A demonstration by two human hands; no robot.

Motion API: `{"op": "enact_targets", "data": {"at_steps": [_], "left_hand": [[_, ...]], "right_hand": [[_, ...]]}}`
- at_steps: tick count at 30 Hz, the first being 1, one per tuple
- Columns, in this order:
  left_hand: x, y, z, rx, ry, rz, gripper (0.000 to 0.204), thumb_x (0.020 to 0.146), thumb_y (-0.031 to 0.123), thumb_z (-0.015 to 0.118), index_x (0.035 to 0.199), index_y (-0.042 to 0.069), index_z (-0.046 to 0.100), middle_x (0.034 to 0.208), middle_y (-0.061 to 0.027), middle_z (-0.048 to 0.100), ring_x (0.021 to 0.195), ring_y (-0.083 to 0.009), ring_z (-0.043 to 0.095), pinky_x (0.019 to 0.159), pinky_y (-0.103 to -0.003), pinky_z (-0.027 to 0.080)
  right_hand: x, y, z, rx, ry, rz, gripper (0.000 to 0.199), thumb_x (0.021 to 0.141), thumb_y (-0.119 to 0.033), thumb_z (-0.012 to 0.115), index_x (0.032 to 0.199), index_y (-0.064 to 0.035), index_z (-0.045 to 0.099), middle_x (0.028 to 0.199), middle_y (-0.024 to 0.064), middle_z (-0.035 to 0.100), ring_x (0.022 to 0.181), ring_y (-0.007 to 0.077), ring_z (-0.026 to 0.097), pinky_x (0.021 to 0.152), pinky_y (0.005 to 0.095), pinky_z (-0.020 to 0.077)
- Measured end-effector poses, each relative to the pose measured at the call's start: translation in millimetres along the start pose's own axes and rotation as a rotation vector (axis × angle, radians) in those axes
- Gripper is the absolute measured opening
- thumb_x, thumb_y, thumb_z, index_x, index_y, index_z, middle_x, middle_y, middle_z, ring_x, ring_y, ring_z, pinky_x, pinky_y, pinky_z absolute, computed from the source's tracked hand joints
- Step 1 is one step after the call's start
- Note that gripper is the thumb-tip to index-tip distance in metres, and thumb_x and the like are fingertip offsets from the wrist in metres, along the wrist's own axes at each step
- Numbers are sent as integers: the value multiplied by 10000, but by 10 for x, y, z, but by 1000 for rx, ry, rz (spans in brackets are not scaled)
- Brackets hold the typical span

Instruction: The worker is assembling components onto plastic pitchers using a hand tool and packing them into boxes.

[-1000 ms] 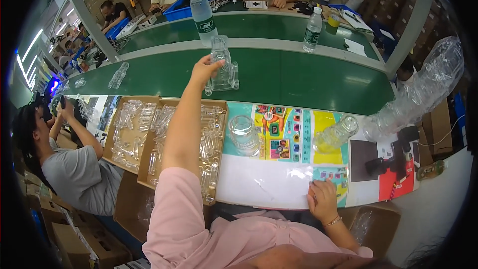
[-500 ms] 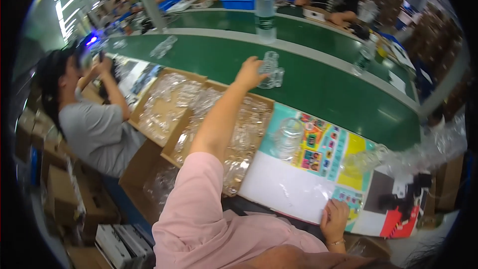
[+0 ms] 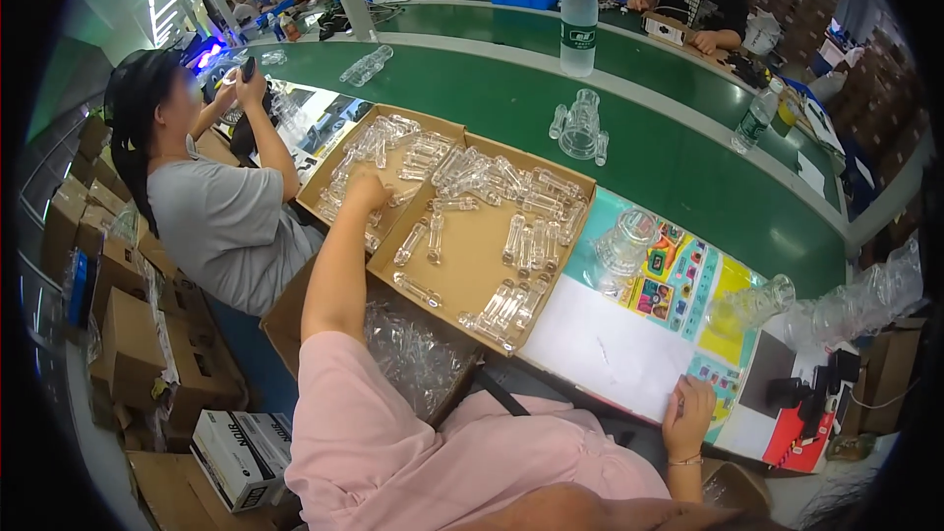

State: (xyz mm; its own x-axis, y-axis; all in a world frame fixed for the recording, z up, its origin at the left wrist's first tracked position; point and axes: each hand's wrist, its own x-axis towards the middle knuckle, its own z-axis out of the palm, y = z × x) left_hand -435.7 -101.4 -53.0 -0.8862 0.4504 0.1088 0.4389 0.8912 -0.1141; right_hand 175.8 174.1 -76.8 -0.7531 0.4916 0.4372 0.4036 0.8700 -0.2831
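Note:
My left hand (image 3: 368, 194) reaches down into the left cardboard tray (image 3: 313, 199), among clear plastic tubes (image 3: 425, 152); its fingertips are hidden, so any grip is unclear. More clear tubes (image 3: 521, 241) lie in the adjoining right tray (image 3: 462, 265). Nothing is in my right hand (image 3: 688, 408), which rests with fingers loosely extended on the near edge of a printed sheet (image 3: 610, 344). A clear flared plastic cup (image 3: 625, 241) lies on that sheet. On the green tabletop stands another clear cup (image 3: 582, 128) with small tubes beside it.
Stacked clear cups (image 3: 855, 300) lean at the right, near a black device (image 3: 811, 388). Water bottles (image 3: 578, 20) stand along the raised pale strip. A co-worker (image 3: 211, 197) sits at the left holding a dark object. Below the trays, a carton (image 3: 413, 359) holds clear plastic.
My left hand has left the clear cup and tubes on the green tabletop and moved back and left into the left tray. My right hand stays at the sheet's edge. The view has shifted.

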Motion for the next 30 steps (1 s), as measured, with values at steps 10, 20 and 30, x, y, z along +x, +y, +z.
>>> {"op": "enact_targets", "data": {"at_steps": [10, 20, 30], "left_hand": [[-337, 312, -66, -1126, 271, -67, 304, 827, 160, 591, 1095, 43, 508, 769, -40, 521, 636, -89, 493, 520, -235, 394], [-2087, 1528, -980, -1759, -405, 329, 495, 878, 182, 519, 1312, 1, 363, 1048, -51, 515, 784, -51, 459, 623, -184, 376], [-2960, 2479, -1098, -1853, -646, 455, 265, 867, 153, 549, 1069, -17, 545, 1032, -138, 597, 721, -118, 567, 614, -212, 490]], "right_hand": [[-92, 48, -79, 43, 132, -12, 208, 772, -75, 582, 975, -36, 572, 1006, 152, 556, 978, 345, 506, 925, 462, 356], [-563, 644, -590, 29, 903, 454, 541, 820, -15, 537, 1290, 27, 274, 1296, 169, 351, 1197, 284, 372, 1015, 385, 282], [-361, 1498, -553, 163, 608, 803, 685, 707, -230, 730, 1222, 56, 381, 1158, 236, 496, 1085, 331, 495, 911, 366, 393]]}}
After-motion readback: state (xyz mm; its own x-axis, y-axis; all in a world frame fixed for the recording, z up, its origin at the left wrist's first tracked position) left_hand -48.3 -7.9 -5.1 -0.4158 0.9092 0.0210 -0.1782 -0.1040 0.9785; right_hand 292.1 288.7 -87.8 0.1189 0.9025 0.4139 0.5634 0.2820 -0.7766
